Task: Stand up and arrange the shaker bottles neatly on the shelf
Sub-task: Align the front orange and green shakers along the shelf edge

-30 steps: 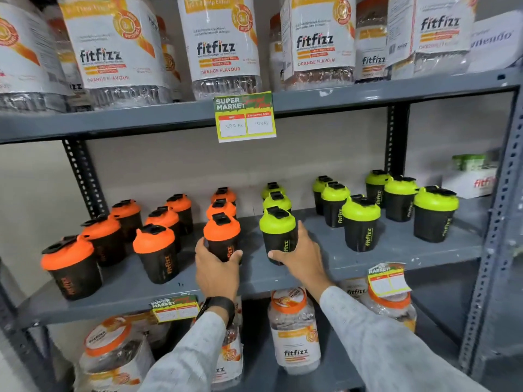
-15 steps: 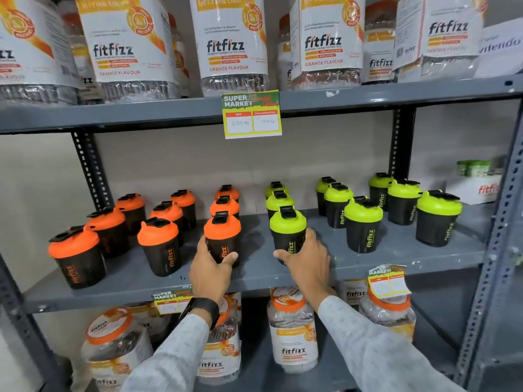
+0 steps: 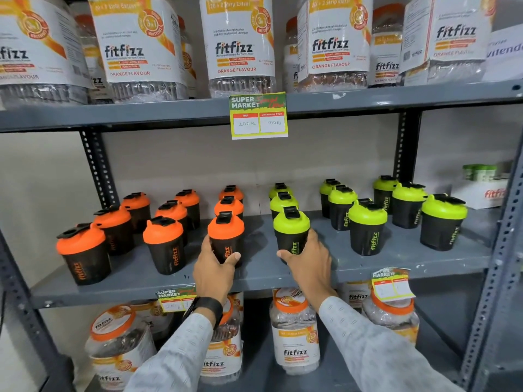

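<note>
Shaker bottles are standing upright on the middle shelf [image 3: 368, 267]. Left hand [image 3: 213, 268] fingers are wrapping the front orange-lidded bottle [image 3: 226, 236]; right hand [image 3: 310, 261] fingers are clasping the front green-lidded bottle [image 3: 291, 230].

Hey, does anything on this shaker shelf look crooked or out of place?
Yes. The price tag on the shelf edge at right hangs tilted and curled. The green-lidded shakers at right stand staggered, not in straight columns like the orange ones.
</note>
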### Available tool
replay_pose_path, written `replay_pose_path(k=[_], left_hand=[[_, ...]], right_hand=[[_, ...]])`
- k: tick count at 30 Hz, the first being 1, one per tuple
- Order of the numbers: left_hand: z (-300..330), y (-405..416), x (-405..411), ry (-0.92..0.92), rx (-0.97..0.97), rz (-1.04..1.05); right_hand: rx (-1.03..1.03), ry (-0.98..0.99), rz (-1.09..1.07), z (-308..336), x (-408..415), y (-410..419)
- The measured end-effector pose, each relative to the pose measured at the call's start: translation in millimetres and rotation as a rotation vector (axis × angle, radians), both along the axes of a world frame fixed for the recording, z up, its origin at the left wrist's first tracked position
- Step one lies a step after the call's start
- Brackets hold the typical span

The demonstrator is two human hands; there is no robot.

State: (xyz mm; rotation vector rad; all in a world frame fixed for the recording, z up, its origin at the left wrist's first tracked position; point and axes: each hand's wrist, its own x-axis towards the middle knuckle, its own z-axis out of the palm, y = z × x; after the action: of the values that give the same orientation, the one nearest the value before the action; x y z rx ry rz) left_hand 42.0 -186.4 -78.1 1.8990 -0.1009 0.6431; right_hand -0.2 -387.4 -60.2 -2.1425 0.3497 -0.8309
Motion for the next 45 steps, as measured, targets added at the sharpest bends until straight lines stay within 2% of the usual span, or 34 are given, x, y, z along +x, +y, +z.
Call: replay_pose_path(k=[9,12,14,16,19,23,25,28,31,34,38,45], left_hand=[[1.0,8.0,-12.5,-0.029,0.001,-0.05],[-6.3,22.6,-31.2,-0.071,-0.051,-0.026],[-12.5,42.1,-44.5,-0.166,-0.103,0.059],[-16.7,70.7,-50.4,-0.255,-0.138,0.188],[-16.2,126.2,-45.1,-0.291,-0.214,0.371],[-4.5,201.5,-30.7,-0.205,-0.293,0.56],[1.8,233.2,-20.9,-0.14,-0.245,0.533],[12.9,263.5,-7.0,-0.035,-0.141,0.407],[17.7,280.5,10.2,0.074,-0.136,0.274],[10.9,290.0,22.4,0.077,-0.131,0.206],[4.2,290.6,23.7,0.031,-0.13,0.197],[-2.3,292.8,24.2,-0.032,-0.13,0.169]], right_hand=[[0.014,0.027,0.01,-3.4,-7.5,4.9],[-0.025,-0.12,-0.071,-11.8,-20.6,15.0],[-0.066,-0.24,-0.07,-20.3,-27.3,28.7],[-0.084,-0.309,0.0,-25.3,-29.4,51.4],[-0.096,-0.341,0.179,-26.1,-27.4,101.5],[-0.054,-0.211,0.472,-23.6,-12.1,177.4],[-0.013,-0.127,0.538,-17.8,0.6,208.1],[0.028,-0.001,0.502,-0.4,17.0,234.7],[0.094,0.135,0.496,14.5,34.5,241.0],[0.179,0.231,0.54,20.2,52.1,242.2],[0.205,0.177,0.503,17.4,64.1,249.9],[0.161,0.041,0.273,3.0,56.1,283.2]])
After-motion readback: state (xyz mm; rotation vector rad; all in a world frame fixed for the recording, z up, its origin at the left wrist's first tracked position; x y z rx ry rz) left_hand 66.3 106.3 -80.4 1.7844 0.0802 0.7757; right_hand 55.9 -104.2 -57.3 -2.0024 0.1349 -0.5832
